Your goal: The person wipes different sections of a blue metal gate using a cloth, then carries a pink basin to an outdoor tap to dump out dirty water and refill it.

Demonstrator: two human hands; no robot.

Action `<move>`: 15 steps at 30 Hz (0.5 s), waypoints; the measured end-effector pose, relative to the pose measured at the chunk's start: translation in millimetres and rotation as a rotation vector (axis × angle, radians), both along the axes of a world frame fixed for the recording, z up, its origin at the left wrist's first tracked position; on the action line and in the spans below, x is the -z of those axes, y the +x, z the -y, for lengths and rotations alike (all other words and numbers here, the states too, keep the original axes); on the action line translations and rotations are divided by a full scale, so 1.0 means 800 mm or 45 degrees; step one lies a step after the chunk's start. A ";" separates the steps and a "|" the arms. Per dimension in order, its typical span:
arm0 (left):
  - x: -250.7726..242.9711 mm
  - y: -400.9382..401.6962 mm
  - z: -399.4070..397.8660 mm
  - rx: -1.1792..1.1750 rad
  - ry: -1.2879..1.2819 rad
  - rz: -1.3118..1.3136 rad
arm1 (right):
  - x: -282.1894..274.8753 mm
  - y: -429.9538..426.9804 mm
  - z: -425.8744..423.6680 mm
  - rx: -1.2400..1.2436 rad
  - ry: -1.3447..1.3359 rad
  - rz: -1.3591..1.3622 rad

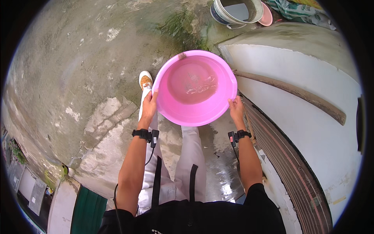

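Observation:
A pink plastic basin point(195, 112) is held out in front of my legs, with shallow, slightly murky water point(194, 80) in its bottom. My left hand point(149, 106) grips its rim on the left side, thumb over the edge. At the lower right of the rim, my right hand point(236, 108) has hold in the same way. The fingers under the rim are hidden on both sides. A brown smudge marks the far rim. Each wrist wears a black strap with a small device and a cable.
Ahead at the top stands a white bucket point(214, 13) with liquid inside, beside a pink dish point(266, 15) and sacks point(301, 13). A wooden pole point(295, 90) leans by the white wall on the right, near a brown ribbed panel point(280, 152). Green growth point(181, 29) covers some concrete.

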State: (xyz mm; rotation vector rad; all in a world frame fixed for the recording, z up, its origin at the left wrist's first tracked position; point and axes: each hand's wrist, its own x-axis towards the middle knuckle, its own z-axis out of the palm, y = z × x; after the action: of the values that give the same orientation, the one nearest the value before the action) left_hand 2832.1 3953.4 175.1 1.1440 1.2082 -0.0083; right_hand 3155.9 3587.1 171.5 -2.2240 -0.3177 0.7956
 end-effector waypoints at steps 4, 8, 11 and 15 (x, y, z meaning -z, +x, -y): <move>0.049 0.061 -0.031 0.223 0.040 -0.285 | 0.058 0.037 0.018 0.102 -0.071 -0.025; 0.133 0.083 -0.040 0.203 -0.196 -0.376 | 0.087 0.088 0.017 0.008 -0.234 -0.017; 0.178 0.088 -0.066 0.144 -0.313 -0.380 | 0.101 0.109 -0.042 0.021 -0.189 -0.106; 0.207 0.118 -0.064 0.091 -0.468 -0.400 | 0.102 0.162 -0.043 -0.118 -0.318 -0.066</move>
State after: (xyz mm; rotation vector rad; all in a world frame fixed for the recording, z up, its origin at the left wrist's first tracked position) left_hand 2926.9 4004.7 9.8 0.8791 1.3719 -0.4612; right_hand 3285.7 3621.2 90.1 -2.4292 -0.3118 0.9874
